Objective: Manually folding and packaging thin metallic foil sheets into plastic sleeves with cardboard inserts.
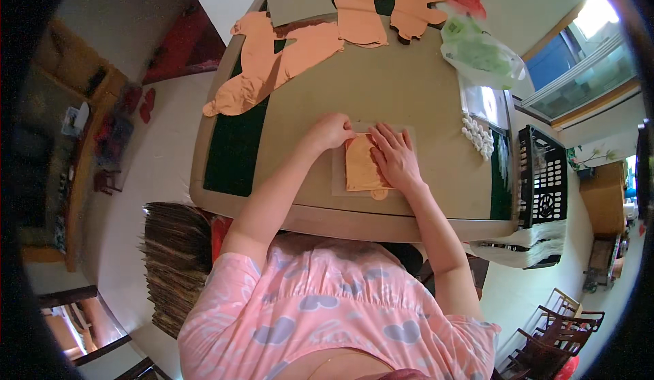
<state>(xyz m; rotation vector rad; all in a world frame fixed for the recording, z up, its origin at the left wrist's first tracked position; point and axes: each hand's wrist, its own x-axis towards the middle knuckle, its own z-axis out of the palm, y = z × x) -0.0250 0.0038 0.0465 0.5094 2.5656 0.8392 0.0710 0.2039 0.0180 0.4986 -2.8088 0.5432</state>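
A flat orange folded piece (364, 169), with a small rounded tab at its near edge, lies on a pale clear sheet (339, 186) near the table's front. My left hand (332, 132) is closed, its thumb and fingertips pinched at the piece's far left corner. Just what lies between those fingertips is hard to make out. Flat across the right side of the orange piece rests my right hand (396, 156), fingers stretched out and pointing away from me. It covers part of the piece's right edge.
Several orange cut-out pieces (293, 59) and a grey sheet (300, 4) lie along the table's far left. At right are a green-white plastic bag (480, 53), white small items (478, 138) and a black crate (545, 158). A stack of brown sheets (176, 261) stands left.
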